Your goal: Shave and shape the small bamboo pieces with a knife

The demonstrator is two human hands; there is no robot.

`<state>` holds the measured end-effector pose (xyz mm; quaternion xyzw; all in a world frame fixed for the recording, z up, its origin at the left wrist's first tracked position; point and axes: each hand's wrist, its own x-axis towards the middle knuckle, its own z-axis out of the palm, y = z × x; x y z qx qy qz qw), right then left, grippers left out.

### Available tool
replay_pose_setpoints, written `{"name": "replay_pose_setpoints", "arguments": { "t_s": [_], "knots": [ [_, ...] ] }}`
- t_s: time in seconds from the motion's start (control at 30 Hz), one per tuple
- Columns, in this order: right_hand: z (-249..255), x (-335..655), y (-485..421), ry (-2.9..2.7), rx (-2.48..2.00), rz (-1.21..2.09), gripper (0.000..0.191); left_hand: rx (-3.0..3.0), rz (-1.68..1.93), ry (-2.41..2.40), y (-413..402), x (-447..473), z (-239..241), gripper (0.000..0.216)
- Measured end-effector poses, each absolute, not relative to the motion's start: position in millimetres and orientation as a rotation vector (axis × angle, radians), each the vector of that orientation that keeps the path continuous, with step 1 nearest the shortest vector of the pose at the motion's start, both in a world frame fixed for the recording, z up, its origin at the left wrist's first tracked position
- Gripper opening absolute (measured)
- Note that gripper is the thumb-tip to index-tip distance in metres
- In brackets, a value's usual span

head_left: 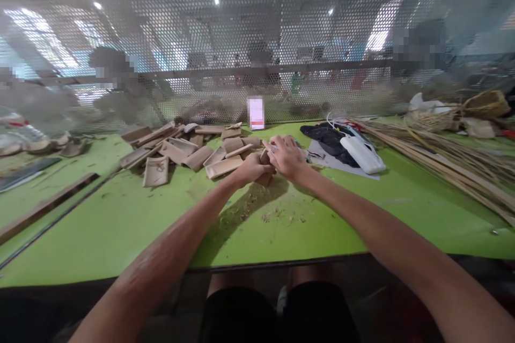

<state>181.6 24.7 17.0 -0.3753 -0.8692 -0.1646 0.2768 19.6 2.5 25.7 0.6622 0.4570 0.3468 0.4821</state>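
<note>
Seeing at the left of the frame a long wooden strip (pixel 48 208) lying slantwise on the green table (pixel 132 230). Finding, left of centre, a loose heap of curved bamboo pieces (pixel 196 158), overlapping one another. Holding a bamboo piece (pixel 265 179) at the centre of the frame, curling the left hand (pixel 251 167) around it, low over the table. Bending the fingers of the right hand (pixel 287 157) over its upper side, close against the left; being unable to tell a firm pinch from a light touch there. Seeing pale shavings (pixel 266 218) lying just below the hands, and a lit phone (pixel 256 112) standing upright above. Finding, right of centre, a black cloth (pixel 330 141) and a white object (pixel 362 155) on a grey sheet (pixel 367 174). Noticing at far right long thin strips (pixel 444 163), a woven basket (pixel 488 103) showing above.
</note>
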Motion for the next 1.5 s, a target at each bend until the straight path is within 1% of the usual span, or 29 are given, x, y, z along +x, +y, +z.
{"name": "replay_pose_setpoints", "arguments": {
  "t_s": [0.13, 0.23, 0.33, 0.4, 0.47, 0.57, 0.67, 0.73, 0.77, 0.87, 0.97, 1.03, 1.1, 1.2, 1.27, 1.3, 1.4, 1.43, 1.47, 1.5],
  "knots": [
    [17.7, 176.1, 22.1, -2.305, -1.122, -0.362, 0.046, 1.663, 0.891, 1.136, 2.7, 21.5, 21.5, 0.011],
    [15.5, 178.7, 26.6, -2.221, -1.183, -0.284, 0.048, 1.711, 0.831, 1.065, -0.7, 17.8, 25.4, 0.02],
    [14.2, 190.0, 33.4, -2.211, -1.121, -0.269, 0.05, 1.909, 0.686, 1.069, -2.8, 7.4, 36.1, 0.033],
    [14.8, 198.3, 36.7, -2.211, -1.038, -0.267, 0.051, 2.017, 0.629, 1.127, -0.8, -2.5, 43.5, 0.035],
    [16.5, 203.9, 38.2, -2.182, -0.975, -0.244, 0.051, 1.986, 0.586, 1.073, 3.5, -13.2, 49.5, 0.034],
    [18.7, 205.0, 37.0, -2.157, -0.913, -0.176, 0.047, 1.951, 0.643, 1.014, 11.7, -28.0, 54.4, 0.037],
    [17.7, 198.1, 32.9, -2.206, -0.868, -0.148, 0.042, 1.843, 0.85, 0.994, 19.7, -38.3, 52.4, 0.047],
    [14.7, 191.7, 30.2, -2.249, -0.855, -0.12, 0.038, 1.727, 1.004, 1.061, 24.6, -41.9, 47.4, 0.039],
    [12.8, 188.9, 29.2, -2.275, -0.849, -0.091, 0.036, 1.723, 1.024, 1.099, 26.8, -42.9, 44.3, 0.035],
    [8.7, 185.8, 29.0, -2.326, -0.858, 0.012, 0.032, 1.923, 0.969, 1.234, 32.9, -43.1, 35.9, 0.026],
    [8.6, 188.9, 32.1, -2.306, -0.902, 0.072, 0.031, 2.145, 1.01, 1.405, 39.3, -40.5, 29.2, 0.025],
    [9.2, 191.3, 34.4, -2.277, -0.918, 0.086, 0.029, 2.192, 1.004, 1.479, 43.5, -38.7, 25.2, 0.021],
    [9.2, 192.6, 36.0, -2.264, -0.934, 0.081, 0.034, 2.216, 1.004, 1.502, 46.2, -38.1, 22.1, 0.021],
    [8.5, 192.8, 36.6, -2.271, -0.955, 0.05, 0.037, 2.287, 0.937, 1.465, 43.8, -39.3, 20.9, 0.029],
    [8.5, 192.3, 36.0, -2.281, -0.963, 0.018, 0.036, 2.351, 0.8, 1.469, 37.1, -40.1, 21.9, 0.03],
    [8.7, 192.0, 35.6, -2.291, -0.974, -0.002, 0.035, 2.389, 0.706, 1.474, 32.6, -40.2, 22.3, 0.035],
    [9.3, 191.1, 34.9, -2.346, -1.104, -0.078, 0.029, 2.494, 0.466, 1.465, 19.0, -39.5, 20.7, 0.063],
    [9.1, 190.8, 34.8, -2.371, -1.174, -0.106, 0.029, 2.536, 0.446, 1.48, 15.1, -39.1, 19.2, 0.073],
    [8.6, 190.6, 34.8, -2.396, -1.241, -0.131, 0.03, 2.568, 0.433, 1.496, 11.7, -38.5, 17.4, 0.08],
    [7.8, 190.4, 34.8, -2.418, -1.293, -0.15, 0.033, 2.589, 0.429, 1.52, 8.7, -37.6, 15.4, 0.083]
  ]
}}
